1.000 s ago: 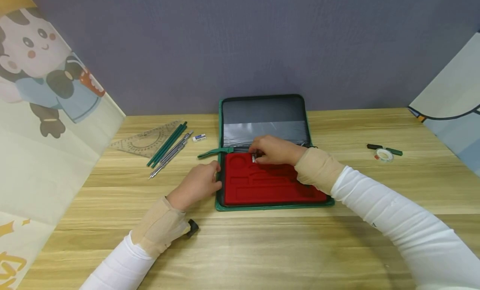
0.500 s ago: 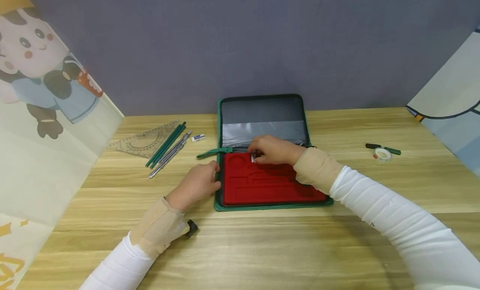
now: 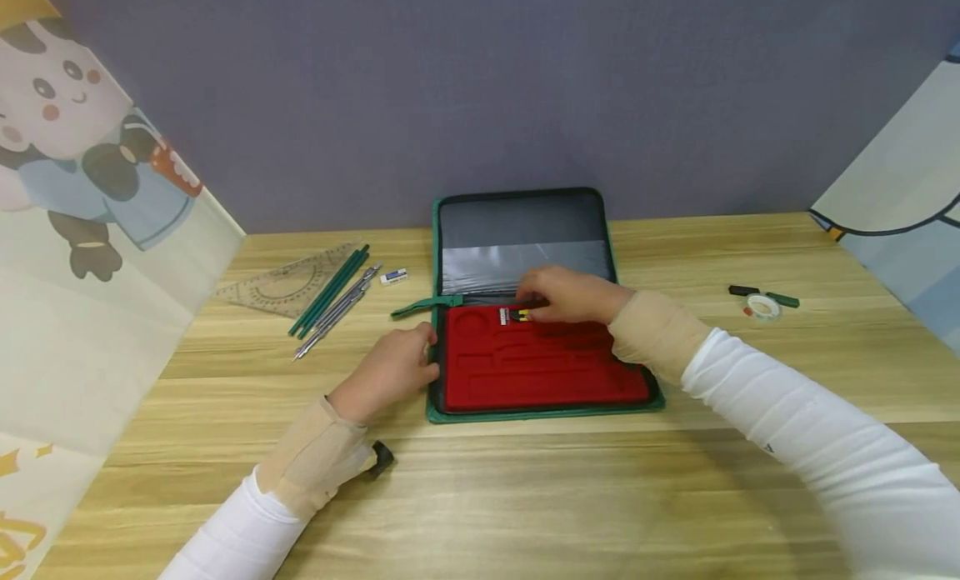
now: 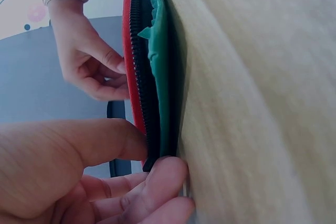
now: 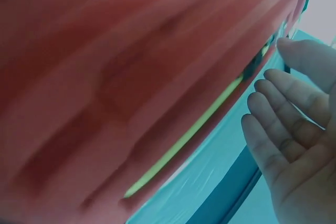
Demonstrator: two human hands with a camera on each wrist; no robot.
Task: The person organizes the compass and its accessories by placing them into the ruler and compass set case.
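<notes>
A green zip case (image 3: 546, 414) lies unfolded on the table, with a moulded red insert (image 3: 555, 388) in its near half. My left hand (image 3: 386, 372) pinches the case's left edge; in the left wrist view, the thumb (image 4: 113, 139) lies on the edge and fingers curl beneath. My right hand (image 3: 573, 295) is over the insert's back edge, fingers loosely bent. Beside its fingertips, a small silver piece (image 3: 503, 316) and a black-and-yellow piece (image 3: 519, 315) sit in the back slot. The right wrist view shows a long yellow strip (image 5: 184, 139) in that slot, outside the hand's fingers.
On the left lie a clear set square (image 3: 262, 290), green pencils (image 3: 330, 292), silver compasses (image 3: 337, 312) and a white eraser (image 3: 393, 277). A tape roll (image 3: 763, 307) lies far right with a black stick (image 3: 743, 290) and green stick (image 3: 785, 300). A grey wall (image 3: 510, 97) stands behind.
My right hand has shifted right along the slot, uncovering the silver piece and the black-and-yellow piece. My left hand keeps its hold on the case edge.
</notes>
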